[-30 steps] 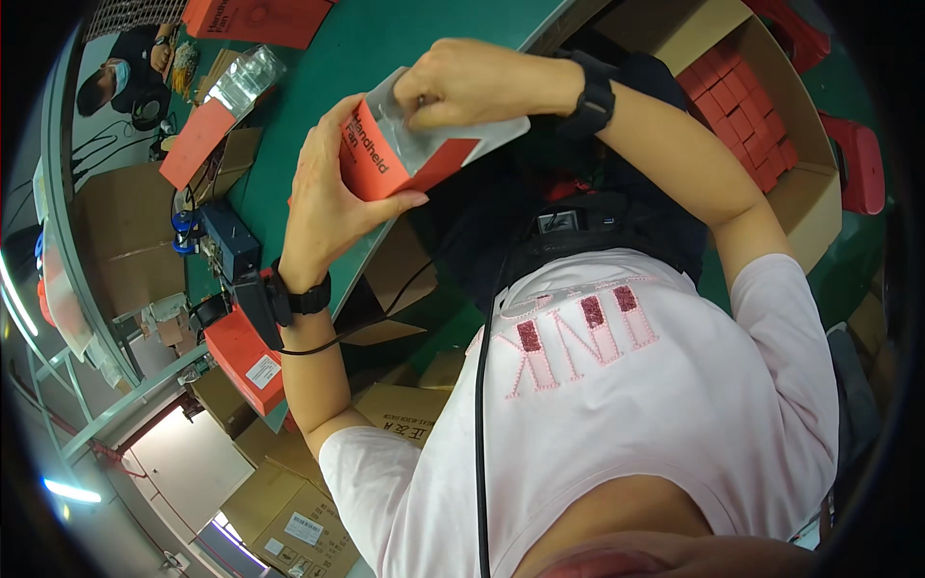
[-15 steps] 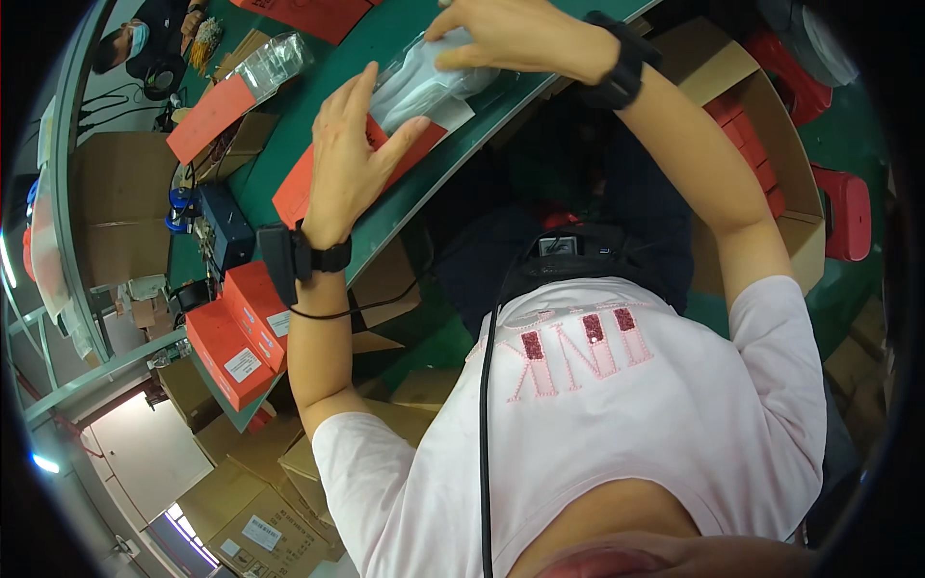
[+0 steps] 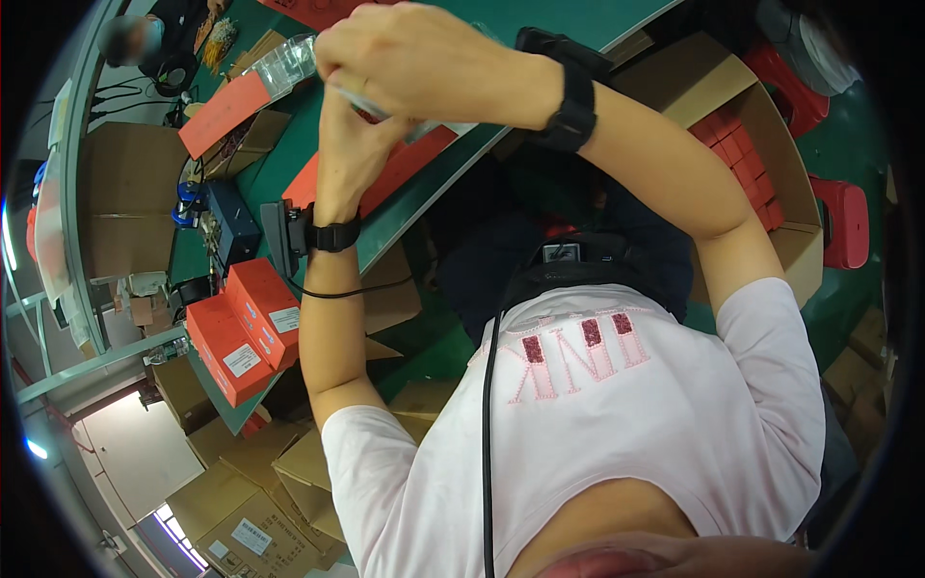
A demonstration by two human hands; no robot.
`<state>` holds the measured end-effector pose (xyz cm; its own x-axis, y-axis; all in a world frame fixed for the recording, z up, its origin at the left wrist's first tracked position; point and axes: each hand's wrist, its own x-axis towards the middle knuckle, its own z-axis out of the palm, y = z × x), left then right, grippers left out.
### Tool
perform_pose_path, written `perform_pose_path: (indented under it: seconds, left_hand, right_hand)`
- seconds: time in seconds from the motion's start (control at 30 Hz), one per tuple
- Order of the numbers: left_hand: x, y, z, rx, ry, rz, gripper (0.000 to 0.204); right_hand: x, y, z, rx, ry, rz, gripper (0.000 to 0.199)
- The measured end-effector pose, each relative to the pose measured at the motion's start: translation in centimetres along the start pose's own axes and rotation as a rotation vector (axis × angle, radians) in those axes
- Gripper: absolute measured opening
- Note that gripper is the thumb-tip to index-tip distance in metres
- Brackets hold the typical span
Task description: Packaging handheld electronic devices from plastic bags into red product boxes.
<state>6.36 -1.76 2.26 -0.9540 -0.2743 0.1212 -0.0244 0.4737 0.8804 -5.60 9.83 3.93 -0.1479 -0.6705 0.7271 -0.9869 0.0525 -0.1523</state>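
Head view: right hand (image 3: 434, 63) and left hand (image 3: 352, 144) both pinch a clear plastic bag (image 3: 371, 101) over the red box (image 3: 385, 164).

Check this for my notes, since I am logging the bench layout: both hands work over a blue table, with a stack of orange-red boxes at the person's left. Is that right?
Not quite: the table is green, not blue, as the head view shows. The rest holds: the left hand and right hand work together over it, and the stack of orange-red boxes sits at the person's left.
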Motion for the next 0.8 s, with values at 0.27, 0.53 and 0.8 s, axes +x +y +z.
perform_pose_path:
  seconds: [0.27, 0.53, 0.8]
  left_hand:
    - [3.1, 2.1, -0.2, -0.580, 0.394, 0.461, 0.052]
    - [1.8, 1.6, -2.4, -1.282, 0.534, 0.094, 0.056]
    - [-0.2, 2.2, -0.5, -1.371, 0.371, -0.037, 0.064]
  right_hand:
    - [0.0, 1.9, -5.2, 0.455, 0.651, 0.169, 0.024]
    - [-6.0, -3.1, -9.1, 0.616, 0.440, 0.273, 0.015]
    - [-5.7, -5.8, -7.6, 0.510, 0.048, 0.333, 0.029]
